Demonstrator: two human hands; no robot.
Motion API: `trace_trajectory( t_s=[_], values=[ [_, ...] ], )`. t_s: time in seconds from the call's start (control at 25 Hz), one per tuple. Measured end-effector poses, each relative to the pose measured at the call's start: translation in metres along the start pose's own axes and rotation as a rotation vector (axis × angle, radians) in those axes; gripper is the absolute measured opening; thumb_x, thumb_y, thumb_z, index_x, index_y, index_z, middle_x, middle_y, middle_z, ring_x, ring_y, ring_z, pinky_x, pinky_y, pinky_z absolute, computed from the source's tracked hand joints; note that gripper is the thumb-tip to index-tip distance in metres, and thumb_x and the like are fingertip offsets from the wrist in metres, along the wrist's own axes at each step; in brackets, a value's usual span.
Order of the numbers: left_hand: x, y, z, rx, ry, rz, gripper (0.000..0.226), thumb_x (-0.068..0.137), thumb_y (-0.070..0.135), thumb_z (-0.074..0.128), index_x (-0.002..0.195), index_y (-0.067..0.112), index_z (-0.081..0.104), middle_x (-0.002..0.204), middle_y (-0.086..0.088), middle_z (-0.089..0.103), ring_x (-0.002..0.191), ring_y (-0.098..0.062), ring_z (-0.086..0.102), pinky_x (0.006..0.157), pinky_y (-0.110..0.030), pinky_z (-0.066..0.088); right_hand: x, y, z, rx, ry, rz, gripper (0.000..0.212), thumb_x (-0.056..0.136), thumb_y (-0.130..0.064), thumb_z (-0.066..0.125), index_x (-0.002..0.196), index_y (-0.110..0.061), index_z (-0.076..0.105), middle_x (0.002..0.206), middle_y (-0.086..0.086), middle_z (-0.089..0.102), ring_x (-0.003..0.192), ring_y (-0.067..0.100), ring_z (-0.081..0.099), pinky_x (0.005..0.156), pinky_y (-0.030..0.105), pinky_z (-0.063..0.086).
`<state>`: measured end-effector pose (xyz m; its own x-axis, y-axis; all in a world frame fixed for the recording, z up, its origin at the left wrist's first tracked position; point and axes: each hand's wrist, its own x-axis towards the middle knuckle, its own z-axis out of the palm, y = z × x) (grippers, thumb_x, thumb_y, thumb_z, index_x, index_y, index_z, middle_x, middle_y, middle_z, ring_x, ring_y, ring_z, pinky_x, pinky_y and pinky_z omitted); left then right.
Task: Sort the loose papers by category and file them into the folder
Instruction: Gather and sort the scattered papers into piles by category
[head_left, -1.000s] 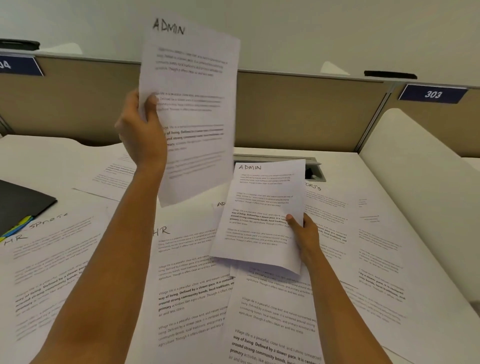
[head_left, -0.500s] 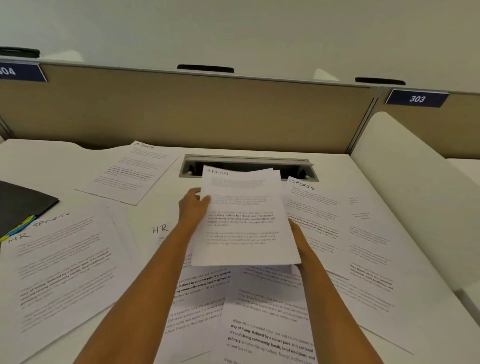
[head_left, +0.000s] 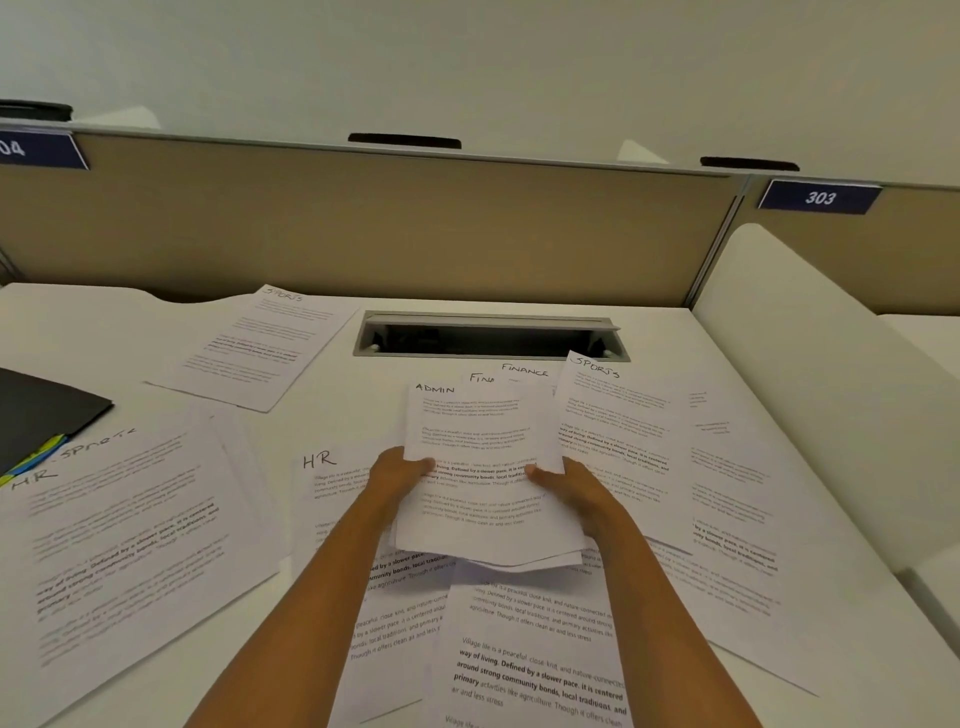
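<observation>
Closest in, at 6 o'clock, loose sheets (head_left: 535, 649) lie over each other on the desk (head_left: 363, 405). Just past them, in the middle, the left hand (head_left: 400, 475) and right hand (head_left: 571, 488) each pinch one side of the ADMIN papers (head_left: 478, 457), thumbs on top, likely to keep that kind in one neat pile. At 1 o'clock wait the FINANCE sheets (head_left: 524, 370) and a SPORTS sheet (head_left: 613, 415). The dark folder (head_left: 41, 415) sits at 9 o'clock, well apart.

Handwritten headings: ADMIN on the held sheet (head_left: 480, 431), FINANCE on the rear sheet (head_left: 530, 378), SPORTS on the right sheet (head_left: 615, 421), HR on the centre sheet (head_left: 332, 475). Blue partition plate (head_left: 820, 197): 303.
</observation>
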<state>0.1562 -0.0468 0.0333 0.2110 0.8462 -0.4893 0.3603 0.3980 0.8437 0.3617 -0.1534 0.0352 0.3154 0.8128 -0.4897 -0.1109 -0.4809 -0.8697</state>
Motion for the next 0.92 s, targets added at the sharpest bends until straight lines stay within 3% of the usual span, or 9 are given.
trace_trajectory(
  t_s=[0.16, 0.32, 0.44, 0.6, 0.72, 0.92],
  values=[
    [-0.01, 0.015, 0.0, 0.031, 0.038, 0.201, 0.037, 0.091, 0.019, 0.059, 0.126, 0.008, 0.054, 0.124, -0.012, 0.062, 0.105, -0.03, 0.062, 0.093, -0.044, 0.051, -0.004, -0.01, 0.004, -0.039, 0.092, -0.157, 0.044, 0.088, -0.022, 0.064, 0.129, -0.012, 0.053, 0.127, 0.011, 0.061, 0.111, 0.029, 0.061, 0.097, 0.05, 0.048],
    [-0.033, 0.052, -0.002, -0.069, 0.125, 0.532, 0.031, 0.091, 0.023, 0.057, 0.12, 0.014, 0.053, 0.111, -0.003, 0.064, 0.092, -0.023, 0.066, 0.073, -0.03, 0.057, -0.02, -0.044, 0.01, 0.1, 0.211, -0.426, 0.029, 0.09, -0.026, 0.06, 0.118, -0.019, 0.056, 0.11, 0.001, 0.067, 0.093, 0.017, 0.068, 0.072, 0.031, 0.059],
    [-0.048, 0.078, -0.004, -0.183, 0.145, 0.7, 0.034, 0.09, 0.024, 0.059, 0.122, 0.014, 0.052, 0.106, 0.002, 0.064, 0.087, -0.014, 0.066, 0.07, -0.027, 0.059, -0.035, -0.07, 0.013, 0.179, 0.281, -0.576, 0.021, 0.089, -0.028, 0.06, 0.109, -0.024, 0.057, 0.098, -0.008, 0.067, 0.084, 0.011, 0.066, 0.061, 0.02, 0.057],
    [-0.056, 0.082, -0.009, -0.287, 0.105, 0.687, 0.027, 0.086, 0.018, 0.064, 0.112, 0.016, 0.056, 0.095, 0.012, 0.065, 0.077, -0.004, 0.068, 0.065, -0.021, 0.059, -0.045, -0.07, 0.011, 0.177, 0.236, -0.541, 0.012, 0.085, -0.024, 0.065, 0.093, -0.029, 0.058, 0.089, -0.01, 0.066, 0.079, 0.008, 0.064, 0.056, 0.016, 0.053],
    [-0.055, 0.077, -0.008, -0.223, 0.07, 0.636, 0.015, 0.086, 0.019, 0.064, 0.1, 0.016, 0.061, 0.087, 0.01, 0.067, 0.075, -0.009, 0.067, 0.065, -0.024, 0.059, -0.044, -0.061, 0.011, 0.152, 0.165, -0.474, 0.015, 0.082, -0.022, 0.069, 0.092, -0.03, 0.061, 0.09, -0.008, 0.068, 0.084, 0.012, 0.065, 0.061, 0.02, 0.053],
    [-0.056, 0.088, -0.014, -0.258, 0.062, 0.694, 0.012, 0.085, 0.019, 0.066, 0.093, 0.025, 0.062, 0.086, 0.011, 0.068, 0.068, -0.006, 0.068, 0.06, -0.021, 0.059, -0.044, -0.071, 0.008, 0.181, 0.193, -0.528, 0.014, 0.083, -0.02, 0.068, 0.094, -0.026, 0.062, 0.087, -0.008, 0.069, 0.077, 0.01, 0.066, 0.062, 0.023, 0.056]
  ],
)
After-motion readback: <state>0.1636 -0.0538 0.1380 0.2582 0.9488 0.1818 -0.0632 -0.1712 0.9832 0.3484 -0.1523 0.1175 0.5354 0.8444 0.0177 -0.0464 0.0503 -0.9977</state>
